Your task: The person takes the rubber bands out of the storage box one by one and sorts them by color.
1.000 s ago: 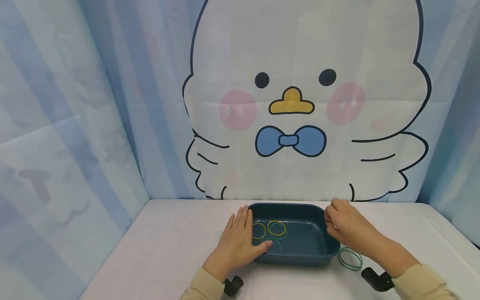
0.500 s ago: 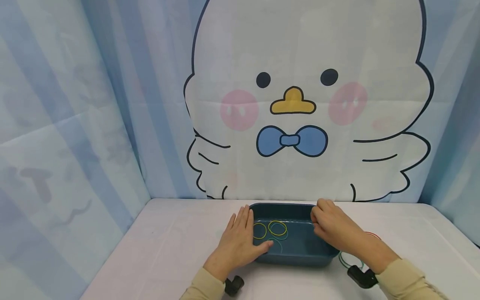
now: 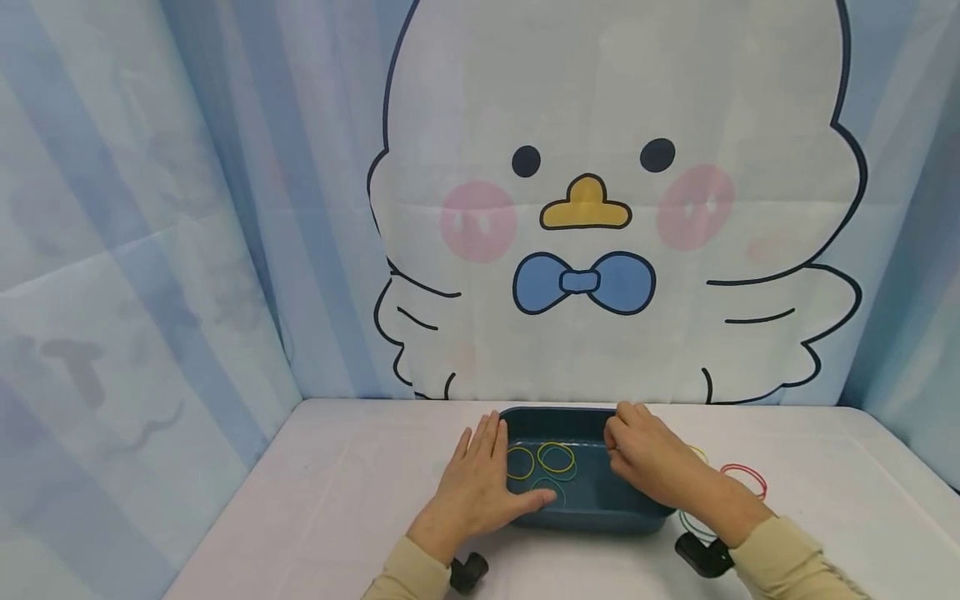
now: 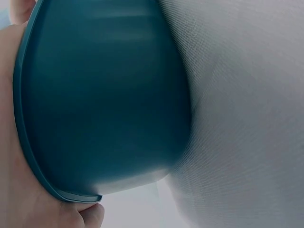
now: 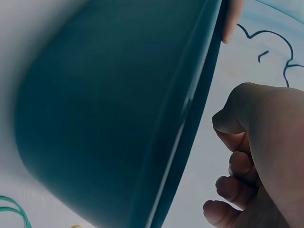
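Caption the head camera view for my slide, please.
Left hand against a dark teal tray holding thin yellow and green bands, curled right hand over its right end.

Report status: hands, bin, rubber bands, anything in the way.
Left hand rests on left end of bin. Right hand curled above bin, no band visible in it. Yellow and green bands inside bin; right forearm partly hides green band outside.

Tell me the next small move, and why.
I'd probably lower the right hand into the tray and loosen its curl: it hovers above the inside, where rubber bands lie, and the left hand rests against the rim. Whether the right pinches anything is hidden.
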A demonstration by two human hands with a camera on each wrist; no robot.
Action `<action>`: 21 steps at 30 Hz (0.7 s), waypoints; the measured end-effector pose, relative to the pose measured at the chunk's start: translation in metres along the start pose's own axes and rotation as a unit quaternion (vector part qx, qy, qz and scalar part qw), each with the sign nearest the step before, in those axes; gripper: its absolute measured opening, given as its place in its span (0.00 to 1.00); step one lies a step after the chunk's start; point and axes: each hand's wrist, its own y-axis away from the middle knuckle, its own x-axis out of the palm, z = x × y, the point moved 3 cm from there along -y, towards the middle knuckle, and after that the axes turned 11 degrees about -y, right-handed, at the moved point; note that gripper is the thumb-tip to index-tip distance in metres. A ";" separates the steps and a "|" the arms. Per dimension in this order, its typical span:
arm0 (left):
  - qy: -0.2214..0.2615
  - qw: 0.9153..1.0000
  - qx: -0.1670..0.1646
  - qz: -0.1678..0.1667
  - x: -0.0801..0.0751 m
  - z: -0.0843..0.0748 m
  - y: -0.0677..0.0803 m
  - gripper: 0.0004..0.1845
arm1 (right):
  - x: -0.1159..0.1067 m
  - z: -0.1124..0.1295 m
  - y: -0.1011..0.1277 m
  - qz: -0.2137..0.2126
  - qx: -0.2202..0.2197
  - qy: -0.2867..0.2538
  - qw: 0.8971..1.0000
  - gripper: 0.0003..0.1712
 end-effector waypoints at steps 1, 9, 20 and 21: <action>0.000 1.000 0.000 0.000 0.000 0.000 0.000 0.65 | 0.001 0.001 -0.001 0.000 -0.001 -0.001 1.000 0.13; 0.001 1.000 0.002 -0.003 0.001 0.000 0.000 0.64 | 0.012 0.005 -0.007 0.009 0.001 -0.008 1.000 0.12; -0.002 1.000 0.003 -0.009 0.001 0.001 0.000 0.63 | 0.025 0.008 -0.014 0.014 -0.017 -0.021 1.000 0.11; -0.004 1.000 0.003 -0.011 0.001 0.001 0.000 0.63 | 0.026 0.009 -0.015 0.014 -0.018 -0.019 1.000 0.11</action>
